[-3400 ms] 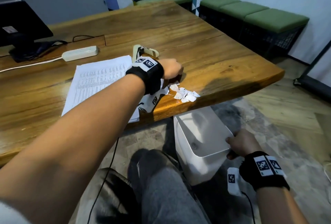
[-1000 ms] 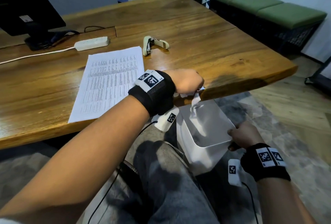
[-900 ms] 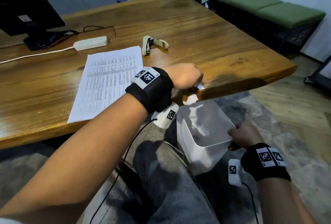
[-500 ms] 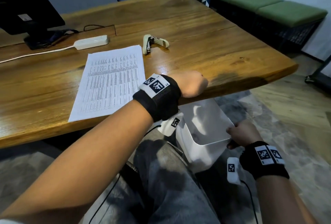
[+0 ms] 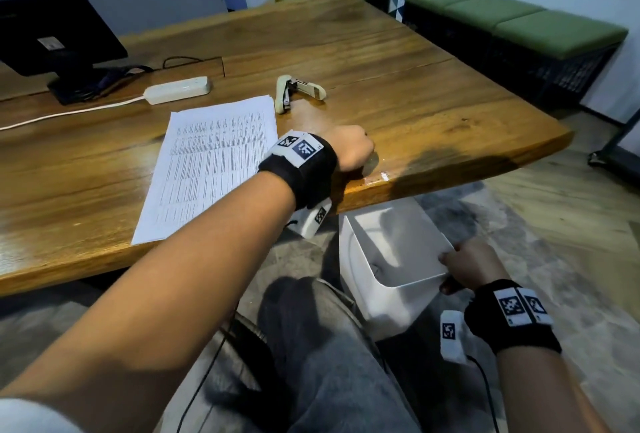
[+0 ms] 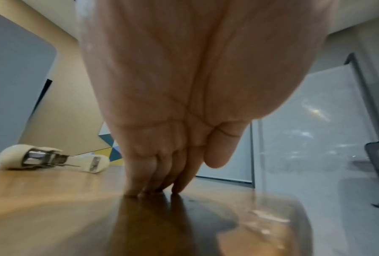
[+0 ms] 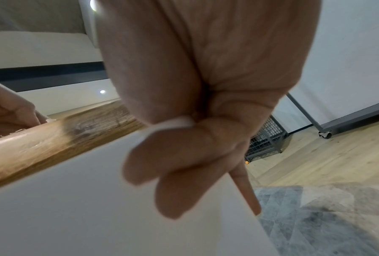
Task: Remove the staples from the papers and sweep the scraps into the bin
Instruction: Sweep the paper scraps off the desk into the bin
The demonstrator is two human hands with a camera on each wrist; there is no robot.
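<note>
My left hand (image 5: 360,158) rests near the wooden table's (image 5: 433,113) front edge, its fingers straight and together. In the left wrist view its fingertips (image 6: 153,188) touch the bare wood and hold nothing. One small white scrap (image 5: 384,176) lies by the edge, just right of this hand. Below the edge stands the white bin (image 5: 388,297), tilted toward the table. My right hand (image 5: 464,262) grips its near right rim, thumb (image 7: 144,164) inside the bin wall (image 7: 74,207) and fingers outside. The printed papers (image 5: 214,162) lie flat to the left.
A cream staple remover (image 5: 294,93) lies open beyond the papers, also seen in the left wrist view (image 6: 52,159). A white power strip (image 5: 176,89) and a monitor (image 5: 52,34) stand at the back left. Green benches (image 5: 536,27) line the right wall. My knee (image 5: 311,346) is under the table.
The pile of scraps at the table edge has gone over the edge toward the bin. My left hand has come back onto the tabletop. My right hand keeps its hold on the bin.
</note>
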